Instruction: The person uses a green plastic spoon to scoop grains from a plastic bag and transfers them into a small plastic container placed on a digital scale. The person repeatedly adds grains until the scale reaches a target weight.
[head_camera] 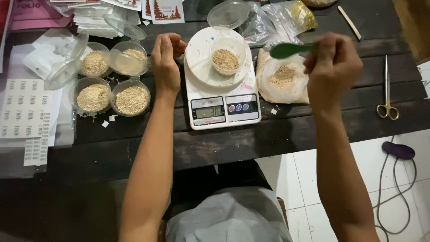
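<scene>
Over the grain bag (283,77) my right hand (333,67) clenches a green spoon (286,50), while my left hand (165,60) rests loosely curled, holding nothing, beside the scale (221,110). On the scale the cup (228,54) sits part-filled. I judge small, level scoops tipped over the cup's centre work best.

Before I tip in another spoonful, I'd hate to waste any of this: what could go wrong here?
1. The green spoon in the right hand is blurred, so it is moving; grain could drop between the open bag and the cup on the scale.
2. The left hand sits close beside the scale's platform; a nudge might skew the reading.
3. The filled cups stand lidless near that forearm.
</scene>
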